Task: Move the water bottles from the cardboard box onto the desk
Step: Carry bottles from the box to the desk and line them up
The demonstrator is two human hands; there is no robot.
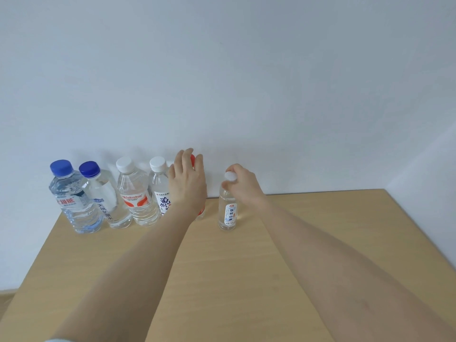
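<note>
The right hand (243,185) pinches the small clear plastic bottle with a white cap (227,213) at its neck, keeping it upright on the light wooden desk (222,280), apparently to seat it at the row's end. The left hand (187,186), fingers straight and loose, covers the red-capped clear bottle (192,161), perhaps steadying it, though contact is unclear. Four more clear bottles (134,193) line the white wall (246,82).

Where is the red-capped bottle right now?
Head view, centre: the red-capped bottle stands on the desk near the wall, mostly hidden behind the left hand, between a white-capped bottle and the small bottle the right hand grips.
</note>
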